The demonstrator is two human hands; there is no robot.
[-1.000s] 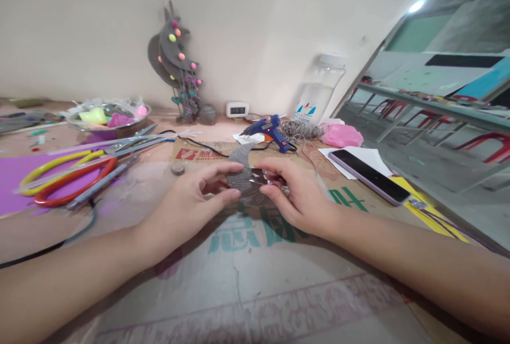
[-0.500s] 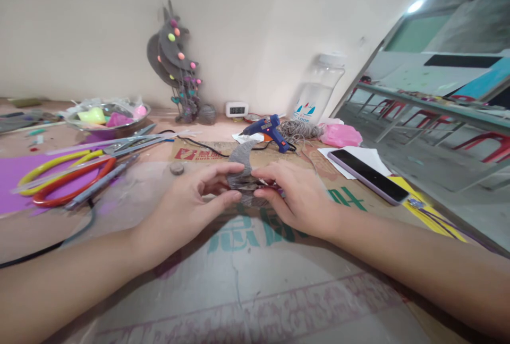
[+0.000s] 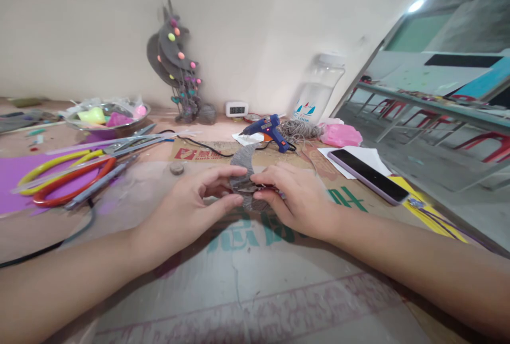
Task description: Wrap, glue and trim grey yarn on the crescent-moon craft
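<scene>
Between my two hands, above the cardboard, is a grey crescent wrapped in yarn [image 3: 242,159], its curved tip pointing up and away. My left hand [image 3: 207,190] pinches the crescent's left side, thumb below and fingers above. From the right, my right hand [image 3: 292,198] has thumb and forefinger closed at its inner edge, where yarn seems to be; a small dark reddish bit shows by those fingertips, too small to name. Behind the crescent lies a blue glue gun [image 3: 269,131], beside a heap of loose grey yarn [image 3: 300,130].
Scissors [image 3: 75,176] with yellow and red handles lie at left, before a metal bowl [image 3: 131,130] of colourful pieces. A decorated grey moon hanging [image 3: 175,49] leans on the wall. A clock [image 3: 237,109], water bottle [image 3: 316,91] and phone [image 3: 366,176] stand or lie around.
The crescent has shifted slightly right and tilted a little in my fingers. Both hands keep nearly the same place and grip.
</scene>
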